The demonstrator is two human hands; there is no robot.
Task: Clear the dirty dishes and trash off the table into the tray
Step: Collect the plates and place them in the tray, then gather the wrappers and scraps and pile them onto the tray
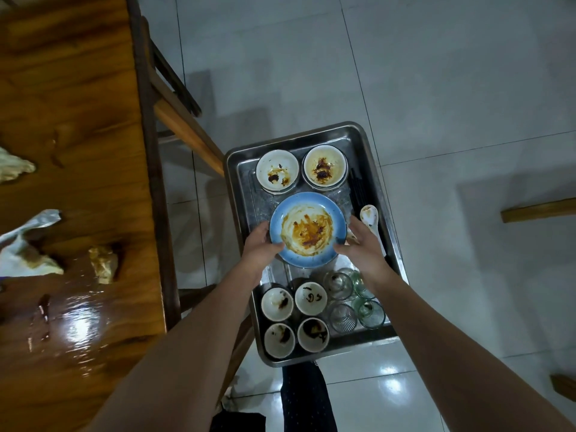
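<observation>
Your left hand [260,244] and right hand [358,243] each grip an edge of the dirty blue plate [307,229], over the middle of the metal tray [296,139]. Bowls [277,171], cups [277,304] and glasses [338,285] already sit in it. Crumpled napkins [104,265] are left on the sticky surface [78,98].

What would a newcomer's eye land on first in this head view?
First, the round blue plate smeared with orange-brown sauce, held at its rim by the left-hand grip and right-hand grip over the middle of the rectangular steel tray. Two dirty white bowls crowd its far end, four small white cups and clear glasses its near end. Crumpled paper napkins lie on the glossy wooden table at left.
</observation>
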